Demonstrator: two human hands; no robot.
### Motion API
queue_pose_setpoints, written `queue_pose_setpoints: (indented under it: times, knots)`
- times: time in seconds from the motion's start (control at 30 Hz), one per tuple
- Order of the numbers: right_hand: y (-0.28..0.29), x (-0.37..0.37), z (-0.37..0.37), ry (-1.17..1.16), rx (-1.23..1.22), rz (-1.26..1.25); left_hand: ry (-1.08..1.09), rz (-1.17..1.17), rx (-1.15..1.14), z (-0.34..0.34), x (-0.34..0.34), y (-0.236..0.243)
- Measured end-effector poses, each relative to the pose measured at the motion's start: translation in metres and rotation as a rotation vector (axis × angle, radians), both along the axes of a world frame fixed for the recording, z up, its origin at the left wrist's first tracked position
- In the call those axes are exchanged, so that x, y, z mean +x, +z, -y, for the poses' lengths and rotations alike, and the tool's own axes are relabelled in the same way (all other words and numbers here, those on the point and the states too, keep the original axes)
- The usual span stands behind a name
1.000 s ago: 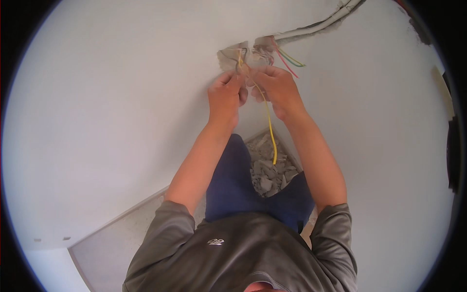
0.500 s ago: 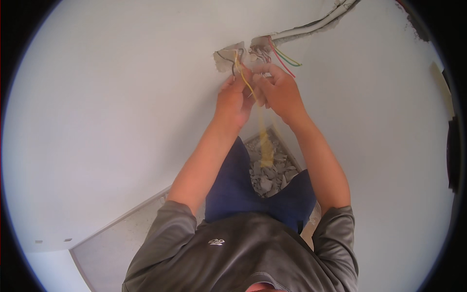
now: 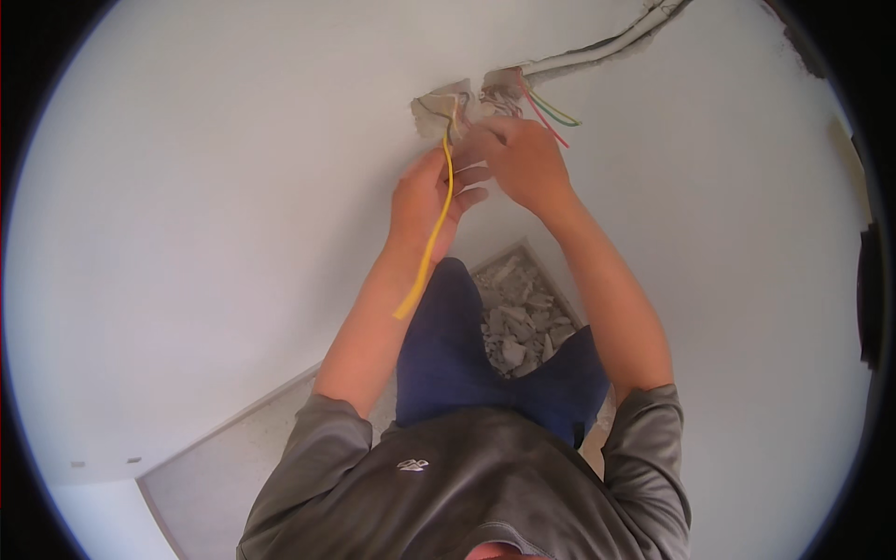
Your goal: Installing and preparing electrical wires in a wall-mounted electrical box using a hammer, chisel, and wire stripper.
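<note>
My left hand (image 3: 422, 201) is at the wires below a cut wall recess (image 3: 431, 112), thumb and index closed around them, other fingers curled toward the right. A long yellow wire (image 3: 433, 241) drapes over this hand and forearm. Just to its right, my right hand (image 3: 525, 166) has its fingers bent in among the wires, their tips and whatever they pinch hidden. Dark and pale wires come out of the recess. A second recess (image 3: 504, 84) holds a tangle of wires, with loose red and green-yellow wires (image 3: 558, 117) sticking out to the right.
White conduits (image 3: 616, 49) run in a chased groove up to the upper right. Pale walls (image 3: 233, 233) surround the work. Broken plaster rubble (image 3: 513, 327) lies on the floor between my blue-trousered legs (image 3: 434, 345), beside a skirting edge. A dark object (image 3: 868, 294) is at the far right edge.
The yellow wire has swung left, from hanging between my forearms to lying across my left one. My left hand moved slightly left, and my right hand shifted up toward the recesses.
</note>
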State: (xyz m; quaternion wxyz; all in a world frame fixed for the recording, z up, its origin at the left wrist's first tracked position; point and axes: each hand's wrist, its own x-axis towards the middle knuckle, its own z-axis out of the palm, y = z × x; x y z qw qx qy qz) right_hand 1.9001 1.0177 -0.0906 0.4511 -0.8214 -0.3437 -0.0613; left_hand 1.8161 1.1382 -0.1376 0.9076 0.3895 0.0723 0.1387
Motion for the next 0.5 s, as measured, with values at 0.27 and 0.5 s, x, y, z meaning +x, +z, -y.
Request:
queue_pose_setpoints:
  times: [0.27, 0.5]
  knots:
    - [0.018, 0.000, 0.015, 0.128, 0.127, -0.574, 0.303, -0.048, 0.469, 0.004, -0.026, 0.003]
    - [0.012, -0.009, 0.010, 0.191, 0.420, -0.748, 0.562, 0.067, 1.132, 0.018, -0.014, -0.001]
